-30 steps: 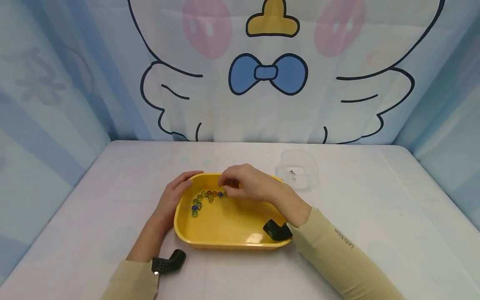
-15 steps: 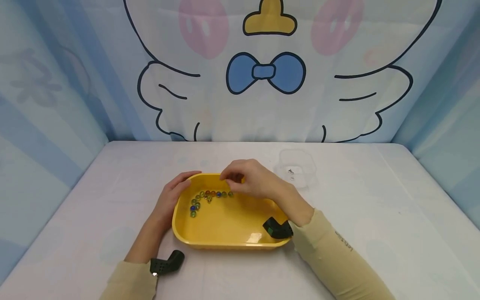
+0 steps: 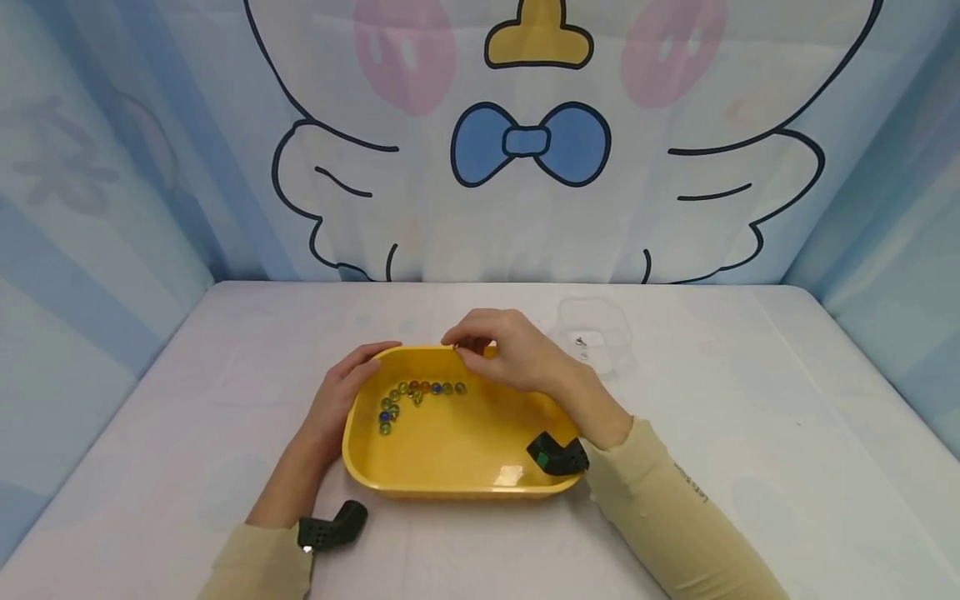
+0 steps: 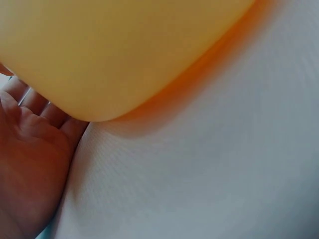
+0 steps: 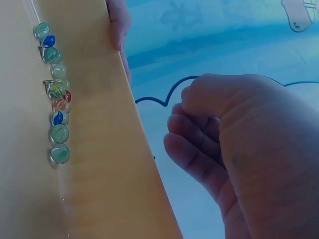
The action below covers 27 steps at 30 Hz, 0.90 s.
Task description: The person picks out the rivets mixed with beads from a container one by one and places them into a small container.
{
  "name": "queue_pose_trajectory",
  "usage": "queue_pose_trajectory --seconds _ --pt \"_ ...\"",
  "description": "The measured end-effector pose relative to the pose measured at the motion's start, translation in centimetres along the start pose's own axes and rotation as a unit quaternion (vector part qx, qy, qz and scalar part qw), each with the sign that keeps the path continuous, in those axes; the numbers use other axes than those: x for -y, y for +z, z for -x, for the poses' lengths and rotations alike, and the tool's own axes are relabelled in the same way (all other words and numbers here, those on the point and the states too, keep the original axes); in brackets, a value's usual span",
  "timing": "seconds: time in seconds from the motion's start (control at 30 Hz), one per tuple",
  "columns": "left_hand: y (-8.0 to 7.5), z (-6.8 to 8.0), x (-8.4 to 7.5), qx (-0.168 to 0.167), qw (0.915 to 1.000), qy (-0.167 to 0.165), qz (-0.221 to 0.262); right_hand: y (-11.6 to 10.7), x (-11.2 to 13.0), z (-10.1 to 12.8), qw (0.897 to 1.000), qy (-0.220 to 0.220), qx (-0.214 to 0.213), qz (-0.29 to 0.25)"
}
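A yellow tray (image 3: 450, 450) holds a curved row of glass marbles (image 3: 425, 387), green, blue and orange. Small metal screws (image 5: 48, 85) lie among them in the right wrist view. My left hand (image 3: 345, 393) grips the tray's left end, thumb at the rim and fingers along the outer wall; its palm (image 4: 32, 164) shows in the left wrist view. Over the far rim, my right hand (image 3: 517, 350) has thumb and forefinger pinched together. A tiny shiny metal piece (image 3: 456, 346) shows at those fingertips; its kind is too small to tell, and the right wrist view hides it.
Behind the tray to the right stands a clear plastic container (image 3: 600, 321) with a few small metal bits (image 3: 581, 342) in it. The white-covered table (image 3: 735, 433) meets a printed cloth backdrop (image 3: 525, 225). Each wrist wears a black camera (image 3: 333, 527).
My right hand has risen from beside the marbles to the far rim, uncovering the right end of the row. The left hand keeps its hold on the tray.
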State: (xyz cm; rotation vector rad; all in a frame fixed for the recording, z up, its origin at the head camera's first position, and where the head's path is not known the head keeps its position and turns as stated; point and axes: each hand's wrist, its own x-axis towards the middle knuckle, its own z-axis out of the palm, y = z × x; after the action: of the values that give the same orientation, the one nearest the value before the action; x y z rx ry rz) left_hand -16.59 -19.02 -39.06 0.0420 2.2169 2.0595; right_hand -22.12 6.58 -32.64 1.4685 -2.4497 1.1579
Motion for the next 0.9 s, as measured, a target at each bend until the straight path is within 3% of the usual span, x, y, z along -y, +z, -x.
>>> queue_pose_trajectory --seconds 0.47,0.9 --pt "-0.1 0.0 0.1 0.0 1.0 0.003 -0.004 -2.2 -0.1 0.7 0.998 0.017 -0.046 0.045" --pt "0.0 0.1 -0.1 0.0 1.0 -0.001 -0.005 -4.8 -1.2 2.3 0.993 0.043 -0.103 0.048"
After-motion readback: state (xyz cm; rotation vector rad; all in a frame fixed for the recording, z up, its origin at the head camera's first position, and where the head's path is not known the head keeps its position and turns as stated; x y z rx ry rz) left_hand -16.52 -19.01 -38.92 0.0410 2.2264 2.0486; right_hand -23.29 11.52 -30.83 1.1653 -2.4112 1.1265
